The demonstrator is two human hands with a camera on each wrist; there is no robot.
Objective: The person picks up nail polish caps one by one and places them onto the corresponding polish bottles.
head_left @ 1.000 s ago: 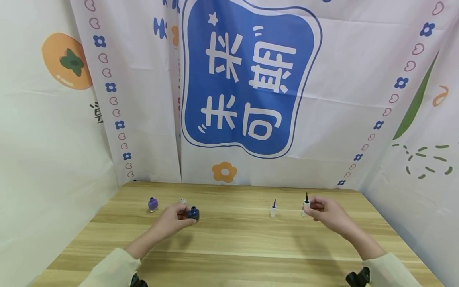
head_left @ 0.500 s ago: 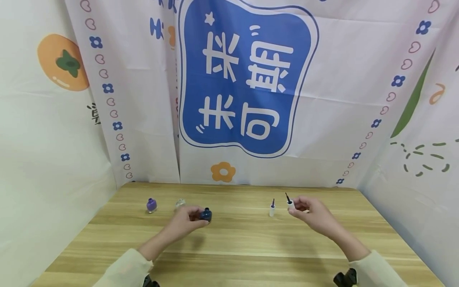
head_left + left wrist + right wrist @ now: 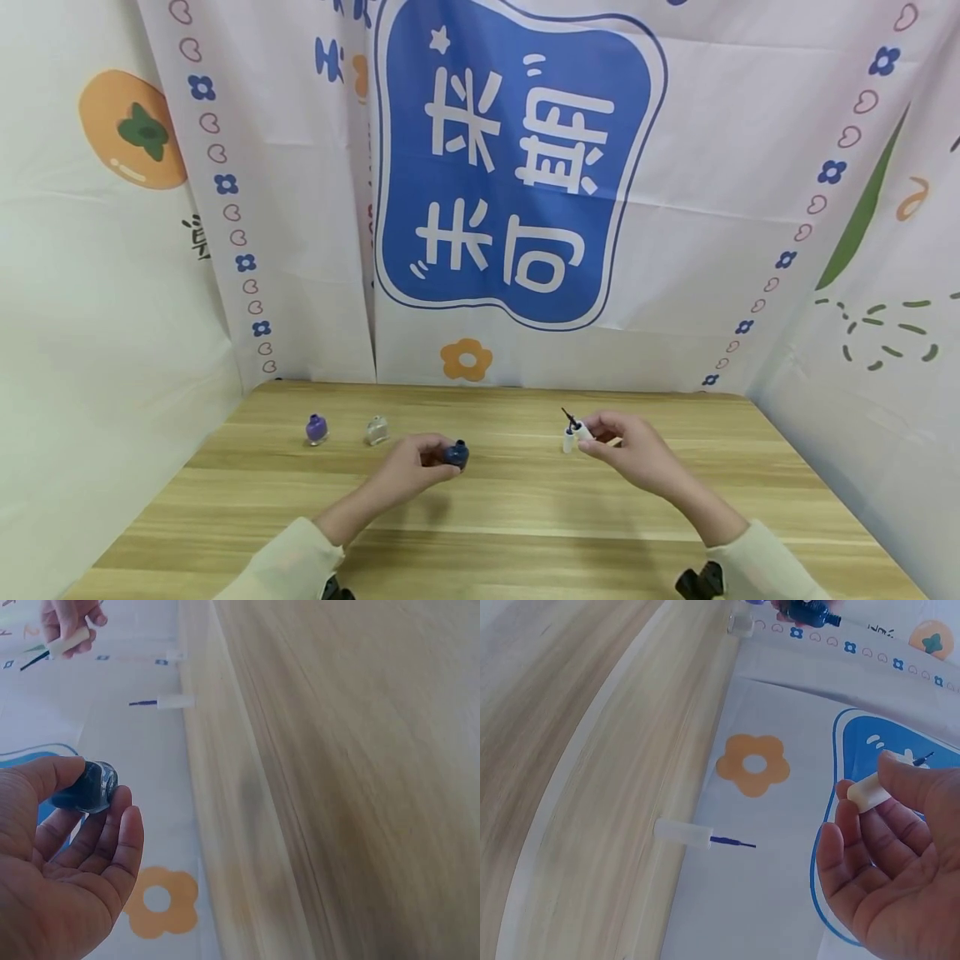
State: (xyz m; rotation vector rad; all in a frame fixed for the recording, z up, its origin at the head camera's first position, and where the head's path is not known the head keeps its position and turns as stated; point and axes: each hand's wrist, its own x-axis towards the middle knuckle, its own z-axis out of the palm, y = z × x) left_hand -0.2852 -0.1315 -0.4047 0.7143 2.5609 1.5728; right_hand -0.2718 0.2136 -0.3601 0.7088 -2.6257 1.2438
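My left hand [image 3: 418,460] holds a dark blue nail polish bottle [image 3: 457,455] above the table, its neck uncapped and pointing up. In the left wrist view the thumb and fingertips pinch the bottle [image 3: 84,789]. My right hand [image 3: 633,454] pinches a white nail polish cap [image 3: 583,432], its dark brush [image 3: 569,417] tilted up and to the left. A second white cap [image 3: 682,832] with a purple brush stands brush-up on the table, just behind the held one in the head view. The two hands are apart, facing each other.
An uncapped purple nail polish bottle [image 3: 317,429] and a clear bottle [image 3: 377,430] stand at the back left of the wooden table [image 3: 495,533]. A small whitish thing [image 3: 175,655] shows near the table's far edge. Printed cloth [image 3: 697,275] hangs behind.
Both hands have moved toward the middle: the left hand rightward with the blue bottle, the right hand leftward with the cap. The cap's brush has tipped to the left. The clear bottle has come into fuller view.
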